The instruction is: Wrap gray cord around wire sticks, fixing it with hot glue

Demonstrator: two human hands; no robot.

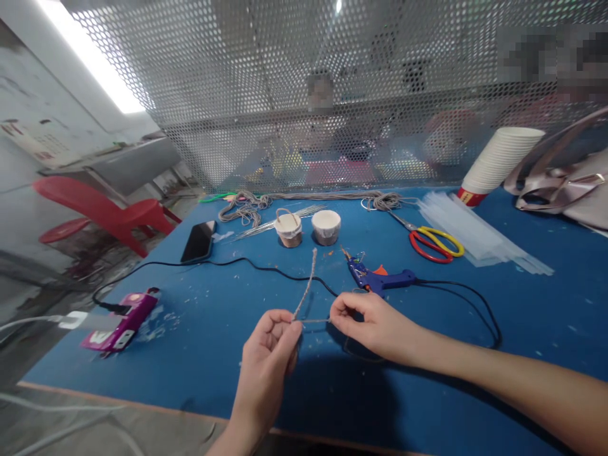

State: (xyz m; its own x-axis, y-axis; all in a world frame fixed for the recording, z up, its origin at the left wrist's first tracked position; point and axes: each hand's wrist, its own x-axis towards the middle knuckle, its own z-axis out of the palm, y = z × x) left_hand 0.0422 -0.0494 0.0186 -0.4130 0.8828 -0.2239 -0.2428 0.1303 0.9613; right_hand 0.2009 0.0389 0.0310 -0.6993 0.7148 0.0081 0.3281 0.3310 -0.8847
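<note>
My left hand (273, 348) is closed in a pinch on the lower end of a thin, slightly curved, cord-wrapped stem (311, 282) that points up and away. From that pinch a grey cord (315, 321) runs taut to the right. My right hand (370, 320) grips this cord between thumb and fingertips. Beyond the hands stand two small cups with pale tops: a cord-wrapped cup with a handle (289, 234) and a cup without one (326, 229). A blue glue gun (380, 280) lies just past my right hand.
Scissors (434, 244) with red and yellow handles rest by translucent strips (479, 231). Stacked paper cups (498, 161) and a bag (574, 183) are at right. Left are a phone (198, 242) and a purple power strip (121, 322). A perforated screen (266, 95) borders the far table edge.
</note>
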